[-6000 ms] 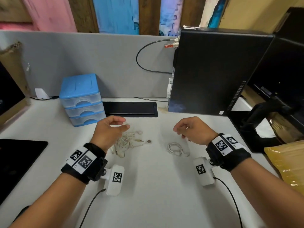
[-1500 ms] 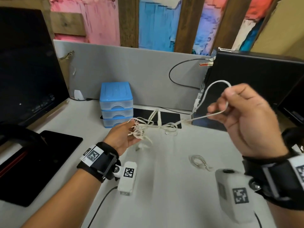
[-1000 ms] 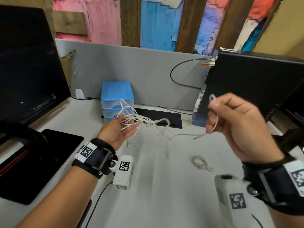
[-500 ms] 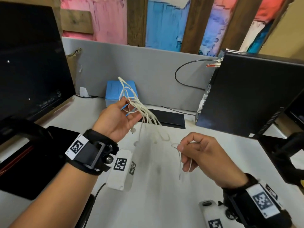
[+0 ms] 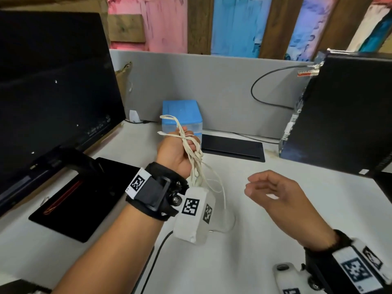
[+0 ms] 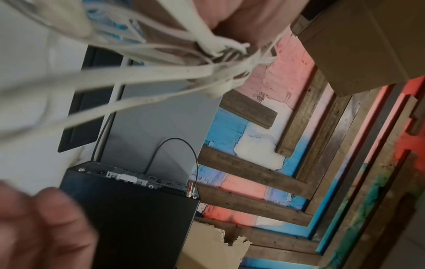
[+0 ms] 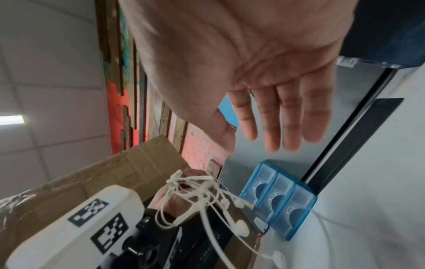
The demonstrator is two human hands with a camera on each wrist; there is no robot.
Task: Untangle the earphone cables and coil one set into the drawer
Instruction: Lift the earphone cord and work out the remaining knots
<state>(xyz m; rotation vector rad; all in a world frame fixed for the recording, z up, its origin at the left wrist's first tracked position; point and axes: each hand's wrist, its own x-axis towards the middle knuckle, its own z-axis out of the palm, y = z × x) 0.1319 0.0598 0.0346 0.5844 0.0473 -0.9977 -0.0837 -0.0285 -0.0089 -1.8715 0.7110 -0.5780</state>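
My left hand [image 5: 186,141] is raised above the desk and grips a tangled bunch of white earphone cables [image 5: 194,158]. Loops stick up over its fingers, and loose strands hang to the desk, where a plug [image 5: 211,231] lies. My right hand [image 5: 254,187] hovers to the right of the strands with relaxed fingers and holds nothing. In the right wrist view the right hand's palm [image 7: 253,72] is spread, and the cable tangle [image 7: 195,191] with an earbud [image 7: 241,227] hangs from the left hand. A blue three-drawer unit [image 5: 182,115] stands behind, its drawers [image 7: 280,200] shut.
A black monitor [image 5: 53,92] stands at the left with a black pad [image 5: 84,198] in front. A black computer tower [image 5: 350,113] fills the right side. A black cable hatch [image 5: 233,147] lies by the grey partition [image 5: 212,85].
My right hand has let go of the strand it was pinching and opened. That strand now hangs from the left hand's bunch down to the desk.
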